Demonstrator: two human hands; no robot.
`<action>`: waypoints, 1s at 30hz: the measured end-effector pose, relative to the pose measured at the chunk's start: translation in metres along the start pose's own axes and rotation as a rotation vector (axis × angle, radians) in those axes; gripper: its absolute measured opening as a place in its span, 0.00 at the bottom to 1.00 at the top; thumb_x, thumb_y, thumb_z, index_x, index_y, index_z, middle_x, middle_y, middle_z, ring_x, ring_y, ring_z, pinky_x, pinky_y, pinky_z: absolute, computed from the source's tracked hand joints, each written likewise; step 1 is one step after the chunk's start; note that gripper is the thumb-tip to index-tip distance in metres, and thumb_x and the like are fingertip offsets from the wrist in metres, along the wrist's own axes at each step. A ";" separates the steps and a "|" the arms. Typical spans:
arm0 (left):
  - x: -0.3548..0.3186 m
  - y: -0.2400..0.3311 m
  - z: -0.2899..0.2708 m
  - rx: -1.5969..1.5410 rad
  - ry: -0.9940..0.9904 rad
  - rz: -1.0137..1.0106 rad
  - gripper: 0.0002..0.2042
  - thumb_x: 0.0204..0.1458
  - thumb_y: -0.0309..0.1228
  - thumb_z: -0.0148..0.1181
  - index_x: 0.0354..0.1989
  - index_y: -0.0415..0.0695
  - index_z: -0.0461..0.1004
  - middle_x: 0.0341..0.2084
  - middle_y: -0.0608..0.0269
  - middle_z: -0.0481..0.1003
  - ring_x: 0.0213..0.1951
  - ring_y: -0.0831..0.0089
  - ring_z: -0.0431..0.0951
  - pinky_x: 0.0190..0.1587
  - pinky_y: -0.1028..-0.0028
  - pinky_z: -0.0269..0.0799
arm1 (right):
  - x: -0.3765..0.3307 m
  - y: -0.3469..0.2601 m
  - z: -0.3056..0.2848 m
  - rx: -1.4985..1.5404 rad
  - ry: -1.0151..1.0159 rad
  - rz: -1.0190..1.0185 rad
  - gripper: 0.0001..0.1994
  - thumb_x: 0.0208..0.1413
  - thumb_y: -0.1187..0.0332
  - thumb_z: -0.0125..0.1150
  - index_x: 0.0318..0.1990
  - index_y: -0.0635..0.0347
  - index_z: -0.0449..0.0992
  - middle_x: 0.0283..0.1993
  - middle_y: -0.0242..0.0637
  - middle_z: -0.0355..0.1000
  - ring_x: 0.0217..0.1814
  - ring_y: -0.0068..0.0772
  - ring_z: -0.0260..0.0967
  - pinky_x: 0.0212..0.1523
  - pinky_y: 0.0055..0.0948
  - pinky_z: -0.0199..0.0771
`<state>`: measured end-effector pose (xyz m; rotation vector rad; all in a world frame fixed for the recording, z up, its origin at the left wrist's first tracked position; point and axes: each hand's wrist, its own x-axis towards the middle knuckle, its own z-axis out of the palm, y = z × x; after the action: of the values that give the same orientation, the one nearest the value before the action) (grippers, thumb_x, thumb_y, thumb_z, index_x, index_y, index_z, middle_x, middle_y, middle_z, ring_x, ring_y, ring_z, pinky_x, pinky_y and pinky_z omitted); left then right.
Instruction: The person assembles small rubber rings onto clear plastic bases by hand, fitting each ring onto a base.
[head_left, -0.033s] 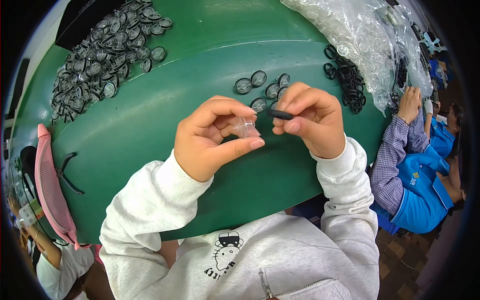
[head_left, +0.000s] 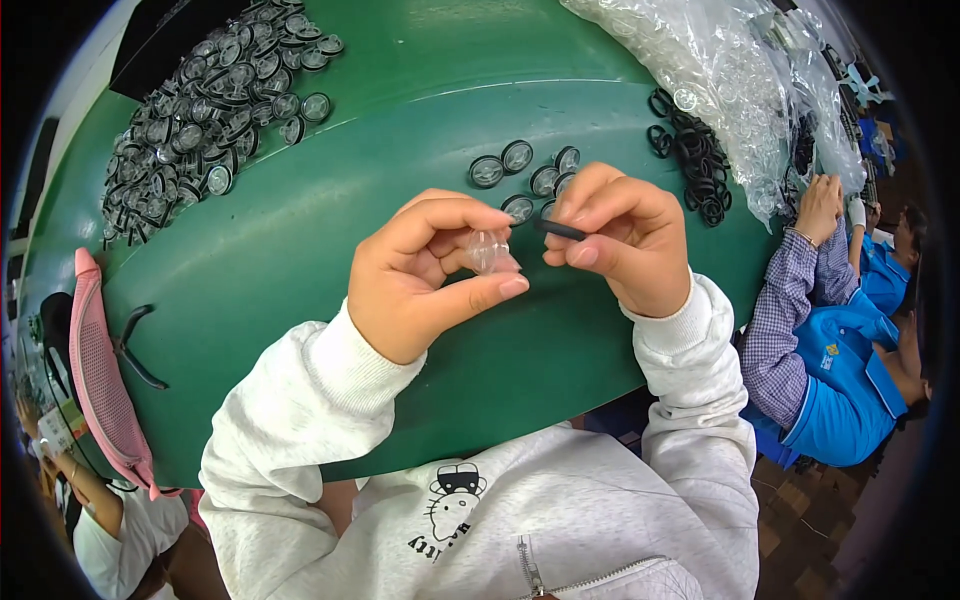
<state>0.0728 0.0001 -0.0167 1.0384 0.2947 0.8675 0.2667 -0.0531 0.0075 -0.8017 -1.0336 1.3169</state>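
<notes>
My left hand (head_left: 400,275) pinches a small clear plastic wheel (head_left: 484,252) between its thumb and fingers. Across from it, my right hand (head_left: 637,240) grips a black rubber ring (head_left: 563,231), seen nearly edge-on. The ring and the clear wheel are apart, with a small gap between them. Just beyond my hands, several clear wheels with black rings around them (head_left: 487,172) lie on the green table (head_left: 480,365). My right fingers partly cover some of these.
A large heap of black-rimmed clear wheels (head_left: 215,110) lies far left. Far right are loose black rings (head_left: 697,150) and a plastic bag (head_left: 715,75) of clear wheels. Pliers (head_left: 135,350) and a pink pouch (head_left: 105,380) lie left. A co-worker's hand (head_left: 820,208) reaches near the bag.
The black ring has tilted slightly in my right hand, and the clear wheel has turned a little in my left. Both hands stay nearly in place.
</notes>
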 end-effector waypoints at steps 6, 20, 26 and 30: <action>0.001 0.002 -0.002 0.047 0.020 -0.003 0.21 0.40 0.11 0.58 0.47 0.36 0.69 0.41 0.56 0.65 0.37 0.67 0.72 0.42 0.76 0.71 | -0.001 0.002 0.003 -0.170 0.012 -0.083 0.10 0.40 0.88 0.62 0.31 0.66 0.76 0.42 0.44 0.69 0.38 0.32 0.69 0.41 0.23 0.73; 0.000 -0.001 0.002 -0.049 0.129 -0.034 0.16 0.43 0.13 0.60 0.42 0.34 0.71 0.39 0.58 0.70 0.39 0.69 0.76 0.46 0.77 0.73 | -0.003 -0.004 0.009 -0.372 -0.015 -0.062 0.09 0.42 0.87 0.59 0.32 0.67 0.76 0.39 0.46 0.72 0.35 0.30 0.68 0.37 0.21 0.72; 0.001 -0.001 0.004 0.048 0.182 -0.053 0.16 0.42 0.14 0.62 0.42 0.35 0.73 0.38 0.58 0.72 0.35 0.72 0.76 0.44 0.79 0.73 | -0.005 0.001 0.011 -0.269 0.082 -0.045 0.09 0.43 0.86 0.60 0.33 0.68 0.76 0.37 0.43 0.73 0.33 0.27 0.69 0.35 0.18 0.71; 0.000 0.001 0.005 0.161 0.181 -0.024 0.18 0.41 0.14 0.62 0.44 0.37 0.74 0.37 0.59 0.73 0.33 0.75 0.75 0.41 0.83 0.72 | -0.004 0.000 0.009 -0.357 0.059 -0.077 0.10 0.42 0.87 0.60 0.34 0.67 0.75 0.35 0.43 0.73 0.34 0.28 0.69 0.35 0.18 0.71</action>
<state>0.0757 -0.0028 -0.0130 1.1044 0.5361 0.9292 0.2588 -0.0581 0.0095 -1.0501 -1.2587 1.0504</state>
